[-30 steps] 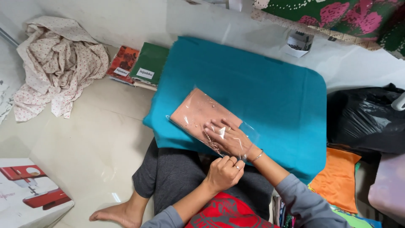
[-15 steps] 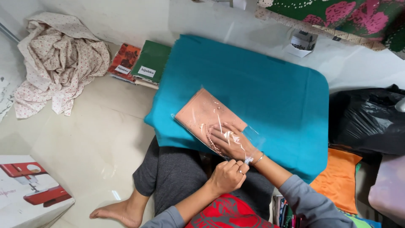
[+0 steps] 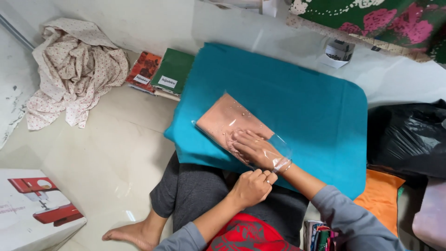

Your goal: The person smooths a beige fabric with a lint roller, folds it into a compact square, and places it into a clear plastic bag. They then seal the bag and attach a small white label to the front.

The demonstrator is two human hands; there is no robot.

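Note:
A folded peach cloth (image 3: 227, 120) lies inside a clear plastic bag (image 3: 281, 148) on a teal cloth-covered board (image 3: 297, 97) in front of my lap. My right hand (image 3: 254, 149) is flat, fingers spread, slid into the bag's open end and resting on the near edge of the peach cloth. My left hand (image 3: 252, 187) is closed in a fist just below it, pinching the bag's open edge by my right wrist.
A crumpled floral cloth (image 3: 74, 69) lies at the far left by the wall. Flat packed cloths, red and green (image 3: 160, 72), sit beside the teal board. A black plastic bag (image 3: 409, 139) and an orange cloth (image 3: 381, 200) are at the right. A box showing a red sewing machine (image 3: 37, 209) is near left.
My right hand has pushed a little deeper into the bag over the peach cloth. My left hand has stayed closed on the bag's open edge.

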